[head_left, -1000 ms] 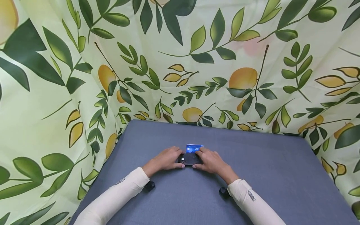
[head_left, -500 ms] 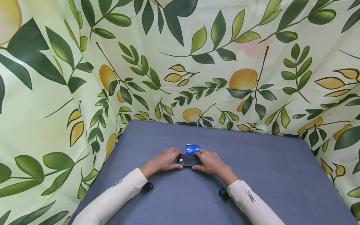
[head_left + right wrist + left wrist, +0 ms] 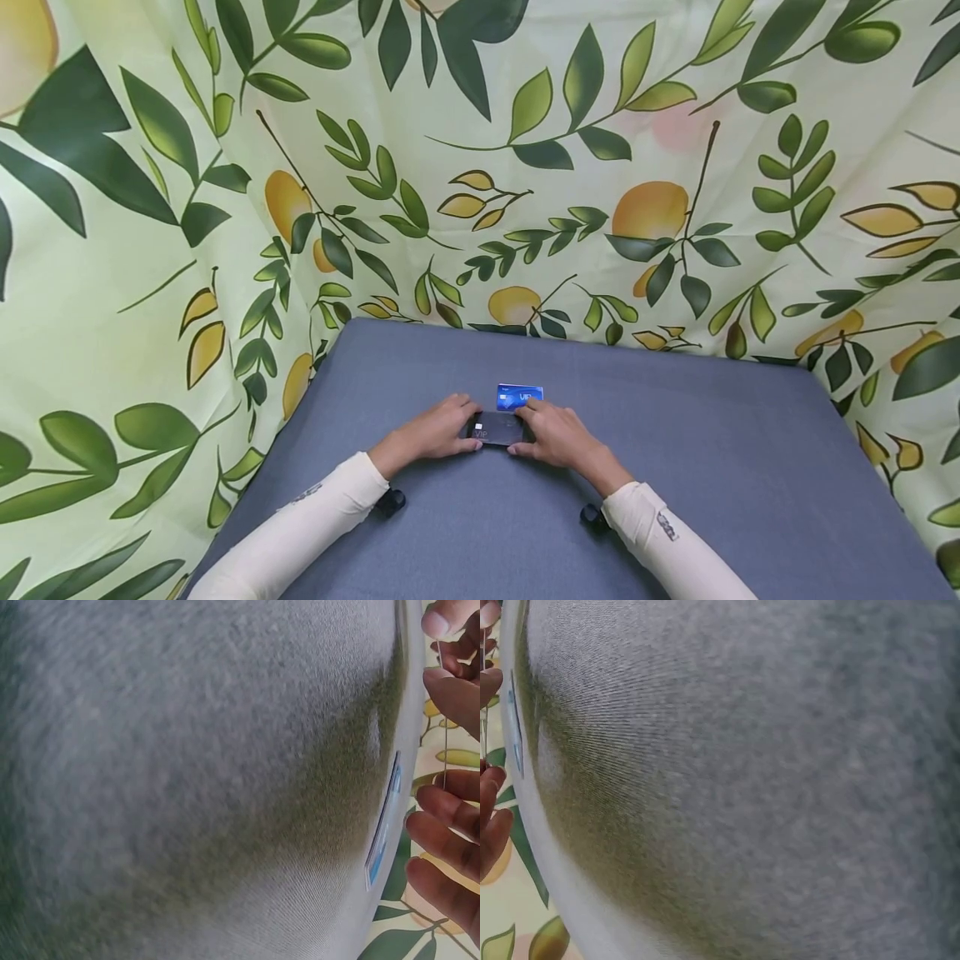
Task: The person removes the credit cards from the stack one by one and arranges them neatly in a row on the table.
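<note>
My left hand (image 3: 442, 427) and right hand (image 3: 558, 432) hold a black card (image 3: 498, 428) between them, thumbs on the near edge and fingers at the far side. The card has a small chip and the letters VIP. In the right wrist view the black card (image 3: 446, 750) appears edge-on as a thin line, raised off the table, with the right fingers (image 3: 442, 844) and thumb pinching it. In the left wrist view, the left fingers (image 3: 491, 825) are partly cut off at the frame edge. A blue VIP card (image 3: 517, 396) lies on the table just beyond; right fingertips overlap its corner in the head view.
The table (image 3: 675, 467) has a grey-blue cloth top. Leaf-and-fruit patterned fabric (image 3: 555, 192) hangs behind it and at both sides. A black wrist camera (image 3: 391, 502) sits under the left cuff, another camera (image 3: 594, 518) under the right.
Both hands have shifted slightly left and toward the body with the black card. More of the blue card shows now; it stays in place on the table.
</note>
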The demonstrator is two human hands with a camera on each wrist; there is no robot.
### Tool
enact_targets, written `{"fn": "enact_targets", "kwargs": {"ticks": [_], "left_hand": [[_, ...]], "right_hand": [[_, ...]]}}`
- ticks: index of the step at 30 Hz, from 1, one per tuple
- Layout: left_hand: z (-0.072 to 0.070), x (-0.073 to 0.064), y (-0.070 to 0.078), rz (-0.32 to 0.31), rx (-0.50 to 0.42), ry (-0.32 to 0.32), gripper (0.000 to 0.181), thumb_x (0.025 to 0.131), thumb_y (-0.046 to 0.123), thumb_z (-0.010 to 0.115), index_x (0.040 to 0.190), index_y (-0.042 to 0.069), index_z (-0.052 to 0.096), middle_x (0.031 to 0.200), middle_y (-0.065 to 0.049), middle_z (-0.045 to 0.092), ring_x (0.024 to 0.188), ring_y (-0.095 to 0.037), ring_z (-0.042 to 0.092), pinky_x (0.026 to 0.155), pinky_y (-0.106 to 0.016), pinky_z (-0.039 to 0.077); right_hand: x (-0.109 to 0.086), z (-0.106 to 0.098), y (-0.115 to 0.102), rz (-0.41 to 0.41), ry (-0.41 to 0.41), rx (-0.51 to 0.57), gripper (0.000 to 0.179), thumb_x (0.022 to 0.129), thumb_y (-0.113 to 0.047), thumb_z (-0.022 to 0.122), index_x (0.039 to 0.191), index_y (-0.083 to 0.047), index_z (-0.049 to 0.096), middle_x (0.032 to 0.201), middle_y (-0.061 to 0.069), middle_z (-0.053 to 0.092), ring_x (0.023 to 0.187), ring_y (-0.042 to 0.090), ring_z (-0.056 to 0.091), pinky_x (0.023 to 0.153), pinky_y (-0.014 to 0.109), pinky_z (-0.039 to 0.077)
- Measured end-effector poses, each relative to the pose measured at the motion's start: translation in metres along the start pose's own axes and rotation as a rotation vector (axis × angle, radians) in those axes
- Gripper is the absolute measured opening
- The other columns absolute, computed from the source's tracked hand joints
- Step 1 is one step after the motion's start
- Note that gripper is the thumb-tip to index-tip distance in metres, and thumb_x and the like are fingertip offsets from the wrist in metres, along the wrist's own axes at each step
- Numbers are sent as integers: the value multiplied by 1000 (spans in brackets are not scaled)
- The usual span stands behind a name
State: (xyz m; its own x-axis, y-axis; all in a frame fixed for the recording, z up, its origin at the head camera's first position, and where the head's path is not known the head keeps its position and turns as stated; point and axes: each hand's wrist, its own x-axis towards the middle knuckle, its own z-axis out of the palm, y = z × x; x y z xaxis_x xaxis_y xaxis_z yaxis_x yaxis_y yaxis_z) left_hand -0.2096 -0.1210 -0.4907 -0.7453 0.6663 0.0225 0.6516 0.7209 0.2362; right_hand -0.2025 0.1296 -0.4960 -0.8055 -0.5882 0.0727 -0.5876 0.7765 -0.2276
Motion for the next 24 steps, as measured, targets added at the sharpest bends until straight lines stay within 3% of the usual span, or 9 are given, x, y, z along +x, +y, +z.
{"fn": "enact_targets", "kwargs": {"ticks": [24], "left_hand": [[3, -17, -5, -30, -14, 14, 57, 90, 42, 74, 130, 2, 62, 116, -8, 62, 101, -17, 55, 89, -35, 50]], "right_hand": [[4, 4, -11, -35, -9, -24, 64, 83, -53, 77, 127, -8, 67, 112, 5, 65, 90, 17, 62, 70, 41, 53]]}}
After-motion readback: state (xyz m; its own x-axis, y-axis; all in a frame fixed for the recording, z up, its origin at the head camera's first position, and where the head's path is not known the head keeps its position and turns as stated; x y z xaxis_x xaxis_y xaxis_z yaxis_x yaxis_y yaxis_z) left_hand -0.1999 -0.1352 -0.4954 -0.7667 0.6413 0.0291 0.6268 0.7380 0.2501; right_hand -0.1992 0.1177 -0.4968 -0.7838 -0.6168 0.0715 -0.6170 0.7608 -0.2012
